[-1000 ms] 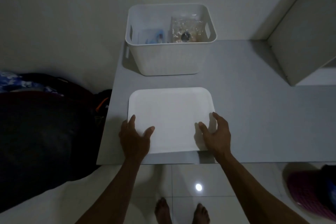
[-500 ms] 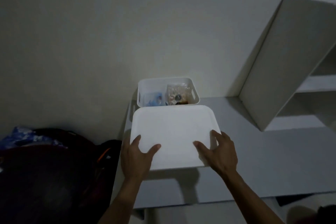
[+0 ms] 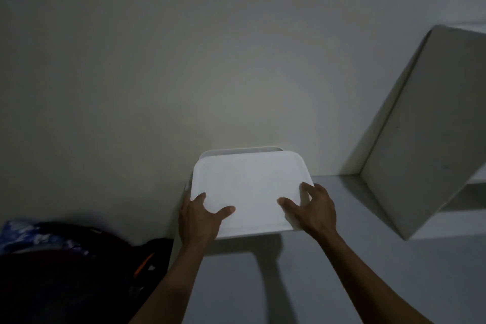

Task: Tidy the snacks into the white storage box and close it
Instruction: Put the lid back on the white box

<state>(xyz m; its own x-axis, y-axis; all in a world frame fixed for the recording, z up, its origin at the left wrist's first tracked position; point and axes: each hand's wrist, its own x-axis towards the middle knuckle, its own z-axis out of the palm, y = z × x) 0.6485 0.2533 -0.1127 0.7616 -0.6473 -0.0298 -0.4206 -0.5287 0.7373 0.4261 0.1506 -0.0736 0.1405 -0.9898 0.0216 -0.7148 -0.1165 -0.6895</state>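
Gripping white lid (image 3: 249, 187) above box (image 3: 236, 151), both hands

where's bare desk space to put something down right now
Bare grey desk runs from the lid and right hand across to the white shelf unit, and nearer, between the forearms. The far left corner is crowded: box, lid, left hand, dark bag beside the edge.

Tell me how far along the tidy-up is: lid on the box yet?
Done, it seems: no snacks show on the table; the box's inside is hidden. In hand: the left hand and right hand grip the white lid by its near corners, holding it over the white storage box, whose far rim peeks out behind. Left: lowering the lid and seating it; it does not look settled yet.
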